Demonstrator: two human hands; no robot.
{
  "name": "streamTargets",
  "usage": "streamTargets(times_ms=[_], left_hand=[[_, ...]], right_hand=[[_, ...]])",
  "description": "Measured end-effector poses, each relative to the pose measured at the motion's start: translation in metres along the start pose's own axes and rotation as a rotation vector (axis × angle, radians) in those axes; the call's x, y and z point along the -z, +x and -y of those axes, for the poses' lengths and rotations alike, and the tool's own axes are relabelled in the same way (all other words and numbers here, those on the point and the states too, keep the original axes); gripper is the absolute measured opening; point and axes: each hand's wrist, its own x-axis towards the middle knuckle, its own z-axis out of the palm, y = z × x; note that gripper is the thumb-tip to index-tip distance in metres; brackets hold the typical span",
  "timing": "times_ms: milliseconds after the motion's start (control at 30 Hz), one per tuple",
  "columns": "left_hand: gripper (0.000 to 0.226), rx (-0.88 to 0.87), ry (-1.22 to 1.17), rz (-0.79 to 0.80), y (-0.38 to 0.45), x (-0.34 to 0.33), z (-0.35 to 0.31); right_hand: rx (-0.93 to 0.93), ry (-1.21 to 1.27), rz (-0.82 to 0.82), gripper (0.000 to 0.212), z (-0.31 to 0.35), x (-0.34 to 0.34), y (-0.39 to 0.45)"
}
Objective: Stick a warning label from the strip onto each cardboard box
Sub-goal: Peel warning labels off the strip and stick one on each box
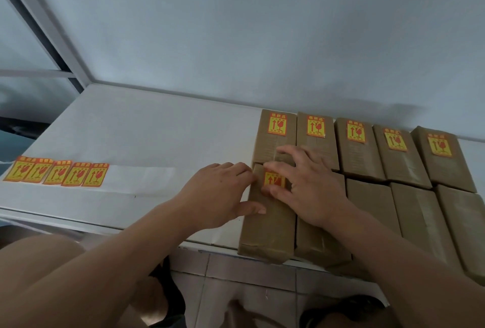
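On the white surface (131, 130), far left of the brown cardboard boxes, lies the strip of five yellow and red warning labels (56, 174). Nearer the boxes, the left hand (219, 193) rests open, with its fingers against the left edge of the front-left cardboard box (267, 222) and the thumb on its top. The right hand (307, 186) is spread flat on this same box and presses a yellow and red label (274, 179) under its fingers. Behind, the back row of five boxes (359, 144) carries one label each.
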Motion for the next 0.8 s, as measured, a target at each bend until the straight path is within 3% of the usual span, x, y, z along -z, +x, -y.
streamTargets(times_ms=[800], left_hand=[[0.078, -0.008, 0.021, 0.028, 0.000, -0.004, 0.001]], right_hand=[[-0.043, 0.058, 0.060, 0.064, -0.009, 0.004, -0.013]])
